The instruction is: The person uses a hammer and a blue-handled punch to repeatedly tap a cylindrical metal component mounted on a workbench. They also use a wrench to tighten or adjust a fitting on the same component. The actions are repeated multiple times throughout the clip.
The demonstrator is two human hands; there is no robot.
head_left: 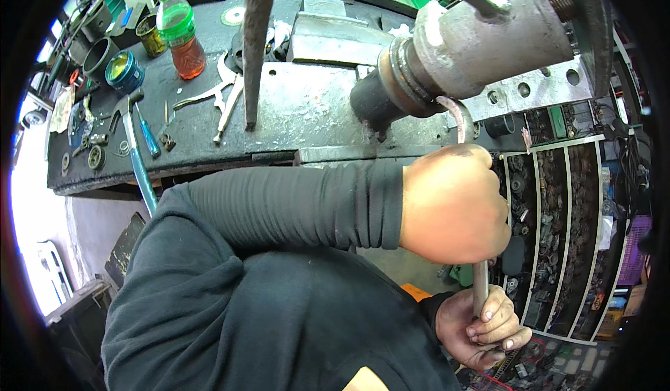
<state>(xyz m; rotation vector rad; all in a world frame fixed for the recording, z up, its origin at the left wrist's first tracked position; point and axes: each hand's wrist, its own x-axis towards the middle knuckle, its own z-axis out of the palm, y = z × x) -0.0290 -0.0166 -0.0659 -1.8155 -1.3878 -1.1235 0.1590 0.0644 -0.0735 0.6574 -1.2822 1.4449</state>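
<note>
A metal bar with a bent end (481,279) runs down from the large grey metal cylinder (495,39). Its curved tip touches the cylinder's underside beside the ringed collar (401,77). My left arm reaches across my body, and my left hand (453,202) is closed in a fist around the bar's upper part. Lower down, my right hand (485,325) has its fingers wrapped around the bar's lower end. The cylinder lies tilted over the bench, with a black round end (366,101) at its left.
The dark workbench (216,147) carries a hammer (132,136), locking pliers (227,91), a blue-handled screwdriver (149,138) and a green-capped bottle (183,35). An upright metal bar (256,49) stands left of the cylinder. Shelves of metal parts (551,237) stand at right.
</note>
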